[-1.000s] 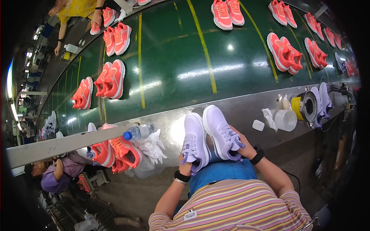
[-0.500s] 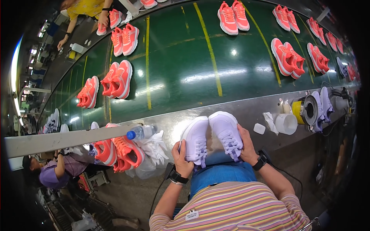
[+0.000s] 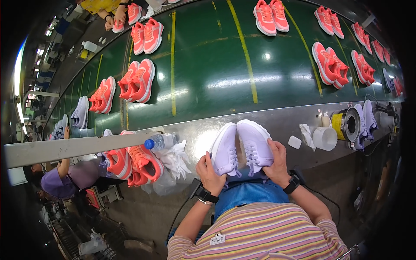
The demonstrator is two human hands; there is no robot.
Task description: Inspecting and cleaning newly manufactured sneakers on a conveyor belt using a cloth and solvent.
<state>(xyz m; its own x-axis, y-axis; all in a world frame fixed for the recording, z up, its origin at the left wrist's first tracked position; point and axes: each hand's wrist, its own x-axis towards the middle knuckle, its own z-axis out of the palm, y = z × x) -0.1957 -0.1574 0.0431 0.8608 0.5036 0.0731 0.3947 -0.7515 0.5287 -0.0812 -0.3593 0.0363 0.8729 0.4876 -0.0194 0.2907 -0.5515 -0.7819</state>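
A pair of lavender sneakers is in front of me at the edge of the metal ledge, toes pointing away. My left hand (image 3: pixel 211 173) grips the left sneaker (image 3: pixel 224 147) by its outer side near the heel. The right sneaker (image 3: pixel 254 141) is held along its outer side by my right hand (image 3: pixel 277 164). Both shoes tilt inward, their toes almost meeting. Pale laces run up each one, and the heels are close to my blue-clad lap.
Beyond the metal ledge (image 3: pixel 277 119) a green conveyor belt (image 3: pixel 208 73) carries several pairs of coral sneakers. Left of me are a water bottle (image 3: pixel 164 141), crumpled white paper (image 3: pixel 175 158) and coral shoes (image 3: pixel 145 162). A white tub (image 3: pixel 325 138) and a tin (image 3: pixel 345 124) stand right. Co-workers are at left.
Both lavender sneakers have been turned in my hands so their outer sides show more, toes closer together. A co-worker's hands at the far left have come together on a coral shoe.
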